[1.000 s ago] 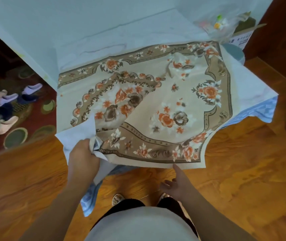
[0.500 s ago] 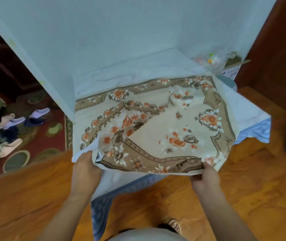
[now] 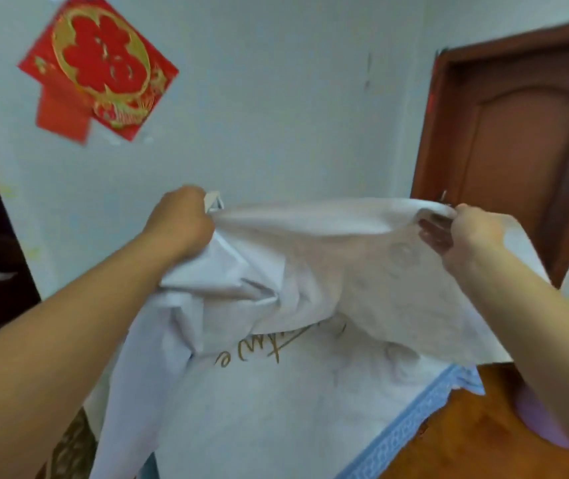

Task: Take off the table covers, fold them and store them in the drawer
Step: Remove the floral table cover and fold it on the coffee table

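Left hand (image 3: 181, 221) and right hand (image 3: 468, 233) each clutch the table cover (image 3: 310, 267) by its upper edge; it stretches sideways between them, sagging below.

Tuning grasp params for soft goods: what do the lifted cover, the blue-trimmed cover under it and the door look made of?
Lifted cover: thin, pliable sheet, matte white back; it creases and sags between left hand and right hand. Woven or vinyl, cannot tell.
Blue-trimmed cover: soft white cloth by its look, lace-like blue edging.
Door: reddish-brown wood, semi-gloss, raised panel.
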